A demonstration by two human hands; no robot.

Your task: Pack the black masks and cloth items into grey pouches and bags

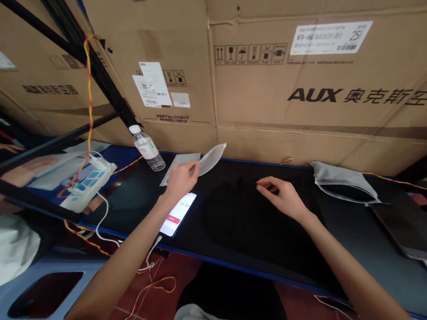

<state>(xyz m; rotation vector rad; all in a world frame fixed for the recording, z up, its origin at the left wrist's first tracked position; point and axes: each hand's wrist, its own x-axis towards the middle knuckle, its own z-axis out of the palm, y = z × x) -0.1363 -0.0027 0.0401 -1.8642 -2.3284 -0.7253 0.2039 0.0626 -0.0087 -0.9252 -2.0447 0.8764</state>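
Observation:
My left hand (182,179) is closed in a pinch on a translucent zip pouch (212,159), lifted with one end toward the cardboard. Another pale, flat pouch (180,163) lies behind that hand. Just below it a phone (178,215) lies face up with a lit screen. My right hand (283,197) is over a very dark, cloth-like black area (241,223) on the table. Its fingers curl and the tips come together; whether they grip the black material is too dark to make out. To the right lies a grey translucent pouch (343,183), its mouth gaping.
A water bottle (147,148) stands tilted in view at left, near a white power strip (89,183) with cables. Another person's hand (27,170) is beyond the black frame. A dark phone (404,234) lies at right. Large cardboard boxes (255,114) wall the back.

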